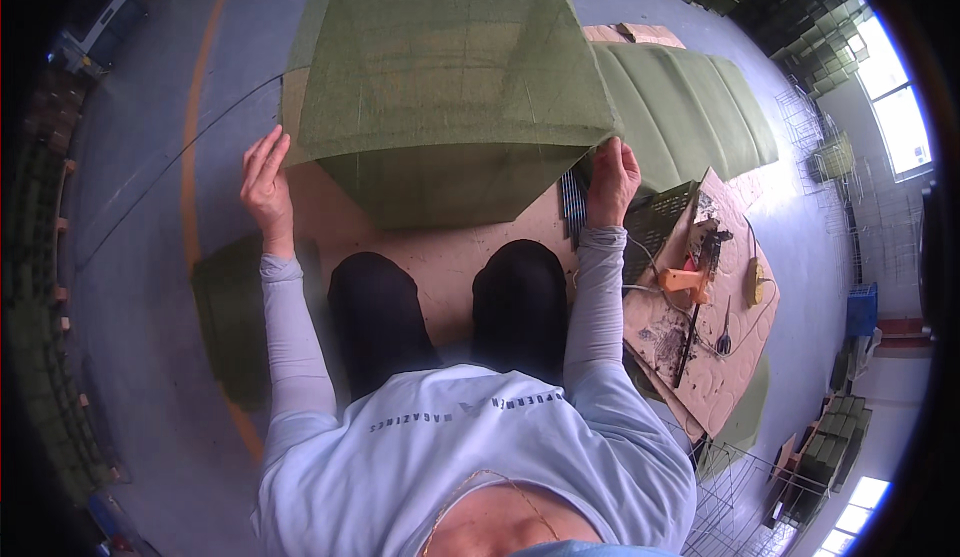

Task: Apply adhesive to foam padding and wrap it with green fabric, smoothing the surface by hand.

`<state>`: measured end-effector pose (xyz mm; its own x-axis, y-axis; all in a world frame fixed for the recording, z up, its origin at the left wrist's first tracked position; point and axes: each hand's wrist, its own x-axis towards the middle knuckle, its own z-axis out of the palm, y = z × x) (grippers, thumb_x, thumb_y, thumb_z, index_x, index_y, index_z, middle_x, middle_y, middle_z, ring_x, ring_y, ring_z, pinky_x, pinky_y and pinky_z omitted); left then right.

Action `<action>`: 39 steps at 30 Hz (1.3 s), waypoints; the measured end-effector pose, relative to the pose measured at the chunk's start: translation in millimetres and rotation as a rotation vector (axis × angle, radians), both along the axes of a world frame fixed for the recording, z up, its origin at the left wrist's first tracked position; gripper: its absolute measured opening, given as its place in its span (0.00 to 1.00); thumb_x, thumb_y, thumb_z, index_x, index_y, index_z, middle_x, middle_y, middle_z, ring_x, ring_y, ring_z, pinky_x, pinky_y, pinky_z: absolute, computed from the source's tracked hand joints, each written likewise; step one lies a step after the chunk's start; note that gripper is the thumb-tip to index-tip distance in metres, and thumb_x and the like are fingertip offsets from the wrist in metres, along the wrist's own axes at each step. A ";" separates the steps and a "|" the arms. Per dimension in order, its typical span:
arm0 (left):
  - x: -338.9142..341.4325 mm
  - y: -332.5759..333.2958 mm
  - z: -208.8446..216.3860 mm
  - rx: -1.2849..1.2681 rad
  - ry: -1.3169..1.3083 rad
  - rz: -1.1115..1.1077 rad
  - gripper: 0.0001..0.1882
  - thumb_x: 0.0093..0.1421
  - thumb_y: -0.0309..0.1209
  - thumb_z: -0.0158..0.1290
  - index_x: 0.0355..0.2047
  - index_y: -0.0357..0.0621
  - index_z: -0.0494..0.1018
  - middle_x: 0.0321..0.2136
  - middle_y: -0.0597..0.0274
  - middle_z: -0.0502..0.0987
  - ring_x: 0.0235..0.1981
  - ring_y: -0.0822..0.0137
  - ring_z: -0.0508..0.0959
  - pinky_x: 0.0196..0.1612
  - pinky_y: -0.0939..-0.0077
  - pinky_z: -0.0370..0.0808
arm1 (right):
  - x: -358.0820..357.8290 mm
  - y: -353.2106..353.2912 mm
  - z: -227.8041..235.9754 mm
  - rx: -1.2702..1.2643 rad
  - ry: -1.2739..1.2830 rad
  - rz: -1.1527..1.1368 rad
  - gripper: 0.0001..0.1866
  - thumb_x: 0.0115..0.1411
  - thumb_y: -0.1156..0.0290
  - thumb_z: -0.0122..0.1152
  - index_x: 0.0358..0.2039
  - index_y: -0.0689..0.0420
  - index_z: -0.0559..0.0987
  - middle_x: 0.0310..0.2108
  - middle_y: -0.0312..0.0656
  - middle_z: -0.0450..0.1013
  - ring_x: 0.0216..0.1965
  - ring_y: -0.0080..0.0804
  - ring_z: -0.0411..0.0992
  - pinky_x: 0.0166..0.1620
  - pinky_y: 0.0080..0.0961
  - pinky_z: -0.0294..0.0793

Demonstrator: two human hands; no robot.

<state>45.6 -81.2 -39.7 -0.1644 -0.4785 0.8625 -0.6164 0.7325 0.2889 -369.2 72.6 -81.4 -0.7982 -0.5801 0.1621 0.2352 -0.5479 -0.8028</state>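
Observation:
A sheet of green mesh (pixel 455 87) stretches in front of me over a boxy green mesh form (pixel 440 192), whose near side slopes down beneath it. At the sheet's near left corner, my left hand (pixel 267 189) closes its thumb and fingers on the edge, partly hiding the grip. The near right corner is pinched by my right hand (pixel 613 185), fingers curled together. Both forearms reach forward on either side of my knees. The sheet's front edge runs between my hands with a slight curve.
Brown board (pixel 440 292) lies under the form. Right of me, a stained cardboard sheet (pixel 735 377) carries an orange glue gun (pixel 682 280), a dark pointed tool (pixel 723 339) and a yellow power strip (pixel 755 282) with cords. Folded green mesh (pixel 690 112) lies behind it; wire racks (pixel 740 502) stand near right.

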 end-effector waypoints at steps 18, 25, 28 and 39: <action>18.1 28.9 44.0 0.366 -0.372 -0.060 0.28 0.48 0.13 0.39 0.53 0.36 0.68 0.55 0.56 0.68 0.63 0.56 0.59 0.64 0.60 0.54 | -5.3 10.9 1.5 -0.036 -0.113 0.114 0.06 0.59 0.72 0.59 0.30 0.62 0.77 0.26 0.33 0.72 0.25 0.17 0.66 0.31 0.12 0.65; -41.8 39.0 88.1 0.194 -0.320 -0.263 0.22 0.53 0.25 0.55 0.50 0.36 0.70 0.52 0.55 0.70 0.57 0.56 0.66 0.58 0.64 0.64 | 10.5 31.1 61.5 0.378 1.132 -0.673 0.12 0.52 0.71 0.64 0.36 0.60 0.77 0.32 0.41 0.72 0.34 0.35 0.71 0.38 0.29 0.70; -67.2 43.8 68.7 -0.113 -0.533 -0.330 0.26 0.44 0.30 0.63 0.45 0.38 0.73 0.45 0.59 0.74 0.48 0.59 0.72 0.48 0.69 0.72 | 14.5 32.6 60.9 0.423 1.474 -0.603 0.17 0.45 0.71 0.68 0.38 0.57 0.78 0.34 0.42 0.71 0.37 0.42 0.69 0.40 0.35 0.69; -73.1 38.1 28.0 -0.228 -0.553 -0.333 0.16 0.46 0.23 0.55 0.39 0.37 0.76 0.36 0.59 0.74 0.36 0.60 0.74 0.37 0.68 0.74 | 4.6 20.8 38.9 0.294 1.626 -0.632 0.11 0.43 0.79 0.64 0.31 0.57 0.79 0.31 0.37 0.72 0.35 0.34 0.71 0.39 0.31 0.67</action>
